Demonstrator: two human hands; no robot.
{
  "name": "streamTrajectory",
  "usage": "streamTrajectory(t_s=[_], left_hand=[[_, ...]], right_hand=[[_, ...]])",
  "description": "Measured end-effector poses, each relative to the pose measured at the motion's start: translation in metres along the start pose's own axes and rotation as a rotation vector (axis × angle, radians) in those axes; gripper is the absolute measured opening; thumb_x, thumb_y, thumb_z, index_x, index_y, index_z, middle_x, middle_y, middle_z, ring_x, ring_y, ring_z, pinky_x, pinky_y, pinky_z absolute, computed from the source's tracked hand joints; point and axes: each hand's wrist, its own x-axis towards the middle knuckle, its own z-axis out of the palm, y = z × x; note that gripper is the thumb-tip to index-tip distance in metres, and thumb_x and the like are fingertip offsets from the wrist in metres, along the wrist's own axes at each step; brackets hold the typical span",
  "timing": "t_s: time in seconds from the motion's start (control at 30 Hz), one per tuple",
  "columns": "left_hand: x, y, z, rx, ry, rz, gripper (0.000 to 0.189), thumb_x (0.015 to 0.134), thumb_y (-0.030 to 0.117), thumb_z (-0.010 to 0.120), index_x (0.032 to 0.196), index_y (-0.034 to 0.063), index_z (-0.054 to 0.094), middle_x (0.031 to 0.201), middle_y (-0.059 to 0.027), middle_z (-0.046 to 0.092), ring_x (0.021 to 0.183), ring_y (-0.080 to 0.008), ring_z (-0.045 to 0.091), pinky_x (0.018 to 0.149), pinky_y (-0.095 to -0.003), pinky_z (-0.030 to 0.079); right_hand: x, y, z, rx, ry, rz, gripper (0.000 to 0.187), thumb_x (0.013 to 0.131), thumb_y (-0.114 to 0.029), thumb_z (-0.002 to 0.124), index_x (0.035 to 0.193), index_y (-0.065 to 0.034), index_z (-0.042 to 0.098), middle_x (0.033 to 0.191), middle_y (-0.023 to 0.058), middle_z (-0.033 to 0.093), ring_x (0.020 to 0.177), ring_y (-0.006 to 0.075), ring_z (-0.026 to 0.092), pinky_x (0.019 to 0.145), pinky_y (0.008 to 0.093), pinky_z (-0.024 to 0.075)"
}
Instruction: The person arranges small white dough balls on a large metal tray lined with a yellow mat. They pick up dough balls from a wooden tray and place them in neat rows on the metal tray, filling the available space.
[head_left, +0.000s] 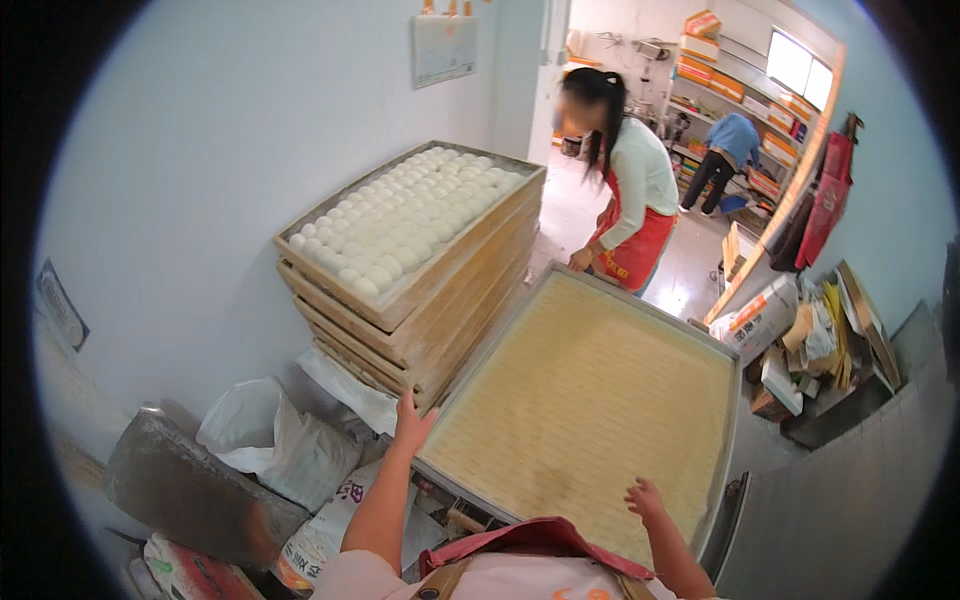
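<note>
A large, shallow, metal-rimmed tray (600, 375) with a flat pale-yellow surface lies before me. My left hand (411, 426) is between its left rim and the near lower corner of a stack of wooden trays (442, 337), thumb apart from the fingers. Whether it touches either is unclear. Rows of round white dough balls (405, 217) fill the stack's top tray. Over the near right part of the large tray, my right hand (645, 500) hangs with fingers apart and nothing in it. A co-worker in a red apron (637, 244) bends over the tray's far edge, a hand (583, 259) beside it.
Sacks (315, 442) and a dark metal sheet (202, 487) crowd the floor at left. To the right are a printed sack (757, 319) and a heap of boards and boxes (817, 360). Beyond the doorway, another person (727, 154) bends near shelves (750, 105).
</note>
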Motion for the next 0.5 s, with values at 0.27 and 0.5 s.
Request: streamTrajectory(t_s=[0.27,0.5], left_hand=[[0.109,0.055,-0.07,0.022,0.454,0.093,0.109,0.079,0.032,0.081,0.156,0.0031,0.01,0.161,-0.0191,0.01,0.148,-0.0372,0.014,0.117,-0.0527,0.025],[0.133,0.032,-0.048,0.116,0.539,0.173,0.122,0.068,0.036,0.088,0.154,-0.0025,0.011,0.161,-0.0235,0.007,0.148,-0.0432,0.007,0.119,-0.0519,0.017]], right_hand=[[0.015,-0.284,0.239,-0.052,-0.288,-0.205,0.078,0.092,-0.05,0.061,0.148,-0.0029,0.035,0.141,0.0139,0.048,0.126,0.0291,0.05,0.099,0.0483,0.0455],[0.021,-0.442,0.421,-0.048,-0.388,-0.327,0.096,0.082,-0.064,0.066,0.145,0.0025,0.036,0.142,0.0196,0.048,0.127,0.0335,0.049,0.098,0.0515,0.0447]])
